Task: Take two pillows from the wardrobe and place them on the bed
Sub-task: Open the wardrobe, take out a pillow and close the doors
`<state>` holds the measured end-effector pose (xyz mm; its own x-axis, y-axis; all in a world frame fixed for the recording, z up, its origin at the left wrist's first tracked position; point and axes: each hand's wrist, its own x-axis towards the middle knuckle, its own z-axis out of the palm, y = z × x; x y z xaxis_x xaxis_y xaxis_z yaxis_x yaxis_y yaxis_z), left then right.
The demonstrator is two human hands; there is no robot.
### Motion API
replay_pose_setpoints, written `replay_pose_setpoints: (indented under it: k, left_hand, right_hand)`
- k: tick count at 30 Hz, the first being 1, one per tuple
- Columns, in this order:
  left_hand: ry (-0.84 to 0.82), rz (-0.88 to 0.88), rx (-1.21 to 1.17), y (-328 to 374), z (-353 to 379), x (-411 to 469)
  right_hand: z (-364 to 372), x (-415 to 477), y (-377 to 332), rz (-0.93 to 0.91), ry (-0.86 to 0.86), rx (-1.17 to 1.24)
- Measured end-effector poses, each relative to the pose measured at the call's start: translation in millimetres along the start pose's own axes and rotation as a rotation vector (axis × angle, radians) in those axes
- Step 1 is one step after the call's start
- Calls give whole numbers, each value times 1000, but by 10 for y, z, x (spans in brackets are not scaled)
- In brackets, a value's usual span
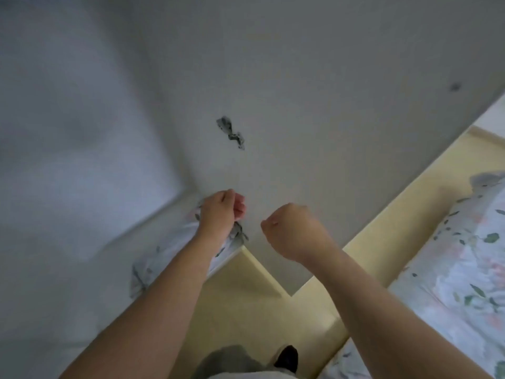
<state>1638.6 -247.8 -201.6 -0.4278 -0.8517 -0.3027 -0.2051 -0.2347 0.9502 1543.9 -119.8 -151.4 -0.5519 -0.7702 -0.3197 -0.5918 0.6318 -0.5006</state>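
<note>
A floral pillow (175,255) pokes out of the gap between the wardrobe's left panel (68,132) and its white door (314,105). My left hand (222,209) sits at the top end of that pillow, right by the door's edge. Its fingers are curled tight, and the grip itself is partly hidden. My right hand (292,231) is a closed fist in front of the door, holding nothing. At the right edge lies the bed (464,283) with floral bedding, and a floral pillow (481,214) rests on it.
The door has dark chipped marks (232,132) near its middle. The pale yellow floor (246,291) runs between the wardrobe and the bed. My legs and a dark shoe (287,356) show at the bottom.
</note>
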Motion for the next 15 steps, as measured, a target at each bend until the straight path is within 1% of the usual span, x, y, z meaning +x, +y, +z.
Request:
replay_pose_setpoints:
  k: [2, 4, 5, 7, 10, 12, 13, 15]
  left_hand:
    - [101, -130, -1, -396, -291, 32]
    - [167, -258, 38, -823, -597, 127]
    - [183, -325, 61, -1052, -757, 210]
    - [185, -447, 111, -1479, -1019, 405]
    - [152, -539, 248, -2175, -1339, 853]
    - [129, -562, 325, -2607, -1486, 1158]
    - [104, -575, 360, -2853, -1549, 1353]
    - [58, -612, 403, -3272, -1656, 1691]
  right_hand:
    - [426, 333, -50, -17, -149, -58]
    - [877, 650, -107, -33, -283, -77]
    - [1109, 798, -122, -31, -334, -75]
    - [1512, 1042, -120, 31, -425, -42]
    - [2303, 1558, -38, 228, -488, 155]
    - [2831, 1917, 27, 291, -535, 216]
    - [3125, 2093, 71, 302, -529, 220]
    - [3658, 2401, 131, 412, -499, 254]
